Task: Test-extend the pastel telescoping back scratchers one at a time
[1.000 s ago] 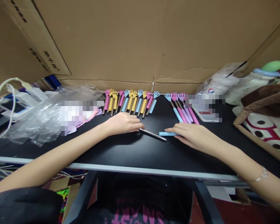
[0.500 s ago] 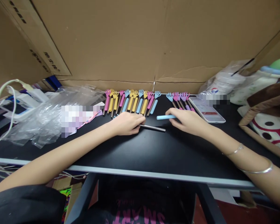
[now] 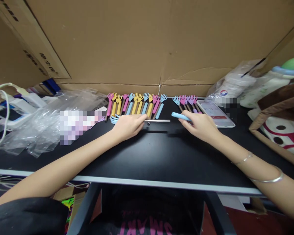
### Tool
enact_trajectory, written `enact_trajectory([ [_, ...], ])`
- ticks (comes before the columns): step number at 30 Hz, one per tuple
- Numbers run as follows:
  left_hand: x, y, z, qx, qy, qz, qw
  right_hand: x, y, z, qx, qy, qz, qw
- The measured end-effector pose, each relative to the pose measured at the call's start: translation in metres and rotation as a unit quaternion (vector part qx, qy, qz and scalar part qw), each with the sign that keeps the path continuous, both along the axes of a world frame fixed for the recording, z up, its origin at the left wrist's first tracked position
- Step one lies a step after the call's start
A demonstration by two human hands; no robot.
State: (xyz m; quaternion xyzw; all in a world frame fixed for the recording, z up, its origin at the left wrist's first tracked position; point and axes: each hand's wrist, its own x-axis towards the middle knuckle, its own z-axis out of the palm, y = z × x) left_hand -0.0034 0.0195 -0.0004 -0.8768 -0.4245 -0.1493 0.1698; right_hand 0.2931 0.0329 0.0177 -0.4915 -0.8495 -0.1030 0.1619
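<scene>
My left hand (image 3: 127, 125) is closed around a small back scratcher (image 3: 156, 120); its bare metal rod sticks out to the right and its blue claw head (image 3: 114, 119) shows at the left. My right hand (image 3: 199, 124) pinches a light blue grip sleeve (image 3: 180, 116), held just above the black table (image 3: 149, 156) and pointing left toward the rod's tip. Behind my left hand lies a row of finished scratchers (image 3: 137, 106) with pink, yellow and blue grips. A smaller group (image 3: 186, 101) lies behind my right hand.
A phone (image 3: 215, 113) lies right of the smaller group. Crumpled clear plastic bags (image 3: 41, 122) cover the table's left side, with white cables (image 3: 0, 98) beyond. A cardboard wall (image 3: 147, 42) stands behind. Bags and a brown-trimmed tote (image 3: 276, 120) crowd the right.
Both hands lifted off the table and moved farther back. The rod swung level in my left hand, and my right hand raised the blue sleeve toward the rod's tip.
</scene>
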Motion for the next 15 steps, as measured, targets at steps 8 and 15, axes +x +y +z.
enact_trajectory([
  [8, -0.0027, -0.0026, 0.0030, 0.061, -0.027, 0.000, 0.998, 0.0011, -0.0033, -0.0019, 0.038, -0.038, -0.006, 0.999],
  [15, -0.0018, -0.0036, 0.0028, 0.074, -0.039, -0.006, 0.996, -0.0025, -0.0078, -0.0041, 0.053, -0.054, 0.010, 0.997],
])
